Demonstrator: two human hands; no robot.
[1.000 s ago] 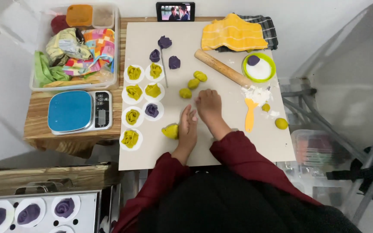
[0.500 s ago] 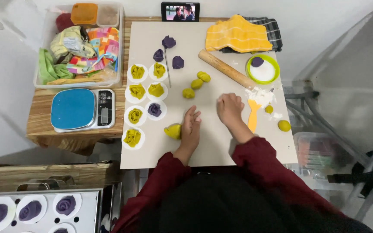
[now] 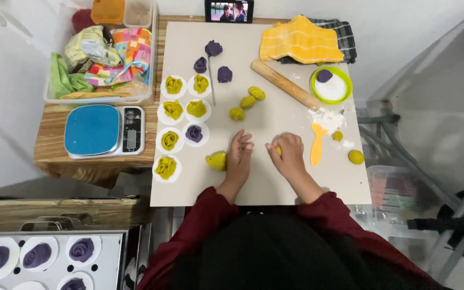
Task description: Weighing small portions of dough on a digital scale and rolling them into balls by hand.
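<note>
Clear bin (image 3: 55,99) at 10 o'clock holds crumpled bags: green at its left, pale yellow-green in the middle, a multicolour checked one at its right. Orange tub (image 3: 107,9) and beige tub (image 3: 138,11) sit at the bin's 12 o'clock edge. Blue scale (image 3: 103,130) just below the bin, on the wooden table (image 3: 49,153). Small screen (image 3: 229,11) at 12 o'clock, upright at the far edge of the grey mat (image 3: 275,182). Yellow towel (image 3: 299,45) at 1 o'clock, rolling pin (image 3: 285,84) tilted beside it, green bowl (image 3: 331,86) with white flour and a purple lump at 2 o'clock. Orange scraper (image 3: 316,150) at 3 o'clock of the hands.

Left hand (image 3: 238,158) lies flat on the mat, fingers spread, grip released, touching a yellow dough lump (image 3: 217,160) at its 9 o'clock. Right hand (image 3: 288,156) curls, grip clenched on a small yellow dough piece (image 3: 278,150), mostly hidden.

Versus half a second ago: right hand has come back from the scraper side toward centre, now near the left hand. Left hand and the lump stay put. Paper rounds with shaped dough unchanged.
</note>
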